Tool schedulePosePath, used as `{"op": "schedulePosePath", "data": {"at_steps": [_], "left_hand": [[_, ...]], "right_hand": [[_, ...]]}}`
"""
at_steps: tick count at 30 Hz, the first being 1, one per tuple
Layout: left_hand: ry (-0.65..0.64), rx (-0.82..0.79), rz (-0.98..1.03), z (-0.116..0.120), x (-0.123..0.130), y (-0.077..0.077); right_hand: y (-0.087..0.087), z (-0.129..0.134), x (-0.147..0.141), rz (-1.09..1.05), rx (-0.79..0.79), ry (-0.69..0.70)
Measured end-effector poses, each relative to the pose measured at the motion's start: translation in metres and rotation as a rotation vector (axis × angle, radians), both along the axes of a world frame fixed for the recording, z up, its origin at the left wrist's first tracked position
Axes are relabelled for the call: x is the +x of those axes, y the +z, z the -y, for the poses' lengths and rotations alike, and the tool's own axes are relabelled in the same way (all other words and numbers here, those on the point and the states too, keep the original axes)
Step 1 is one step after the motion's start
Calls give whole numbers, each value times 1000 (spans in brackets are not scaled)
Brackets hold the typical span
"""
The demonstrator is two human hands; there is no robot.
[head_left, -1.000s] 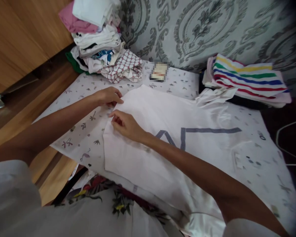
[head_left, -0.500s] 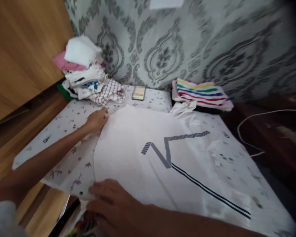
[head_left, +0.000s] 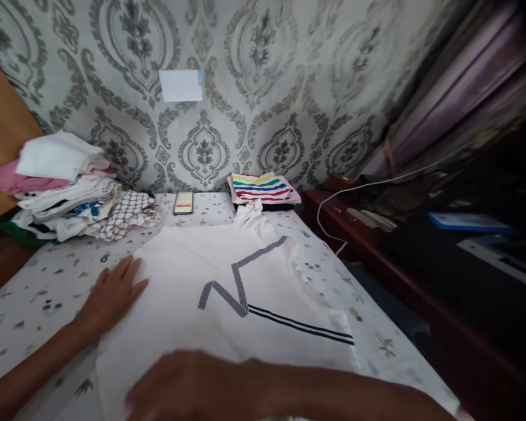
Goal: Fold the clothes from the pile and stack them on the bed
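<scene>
A white shirt [head_left: 179,263] with a dark zigzag stripe and two thin lines lies spread on the patterned sheet. Its left edge is under the fingers of my left hand [head_left: 114,295], which rests flat with the fingers stretched out. Across the near part of the shirt reaches my right hand [head_left: 188,383], low in the view and smeared by motion. The fingers of that hand do not show clearly, and I cannot tell whether they hold the cloth. At the shirt's far right, some of its fabric [head_left: 251,215] is bunched up.
A heap of clothes [head_left: 70,187] is at the back left. Against the wall lie a small card-like box [head_left: 183,203] and a folded striped stack [head_left: 263,190]. To the right, a white cable [head_left: 322,216] runs over a dark red table [head_left: 377,251].
The view has swung right and up. My left hand has gone from closed fingers at the shirt's far left corner to lying flat along its left side. My right hand stays near the front.
</scene>
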State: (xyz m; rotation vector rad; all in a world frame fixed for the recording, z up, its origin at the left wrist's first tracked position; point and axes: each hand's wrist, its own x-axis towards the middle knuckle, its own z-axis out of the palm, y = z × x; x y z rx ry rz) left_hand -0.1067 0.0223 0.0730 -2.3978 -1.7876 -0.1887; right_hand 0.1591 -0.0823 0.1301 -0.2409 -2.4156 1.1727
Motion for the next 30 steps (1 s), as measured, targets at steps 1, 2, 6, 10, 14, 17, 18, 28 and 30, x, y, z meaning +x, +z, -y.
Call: {"op": "schedulePosePath", "data": {"at_steps": [1, 2, 6, 10, 14, 17, 18, 28, 30], "left_hand": [[-3, 26, -1, -4, 1, 2], [-34, 45, 8, -7, 8, 3], [-249, -10, 134, -11, 72, 11], [-436, -137, 210, -29, 132, 17], [-358, -144, 149, -58, 125, 11], [-186, -113, 88, -71, 91, 6], [-148, -105, 69, -73, 80, 6], [-389, -146, 131, -76, 117, 22], [-397, -170, 125, -91, 124, 20]], "right_hand": [[-1, -23, 17, -8, 38, -162], [-2, -46, 35, 1, 72, -323], [-8, -134, 103, 296, 213, -986], [-27, -197, 139, 420, 265, -1023], [-43, -232, 158, 492, 298, -1029], [-47, -244, 168, 535, 309, -1057], [-47, -245, 169, 557, 319, -1061], [-42, -221, 106, 448, 506, -722], [-46, -231, 100, 416, 462, -703]]}}
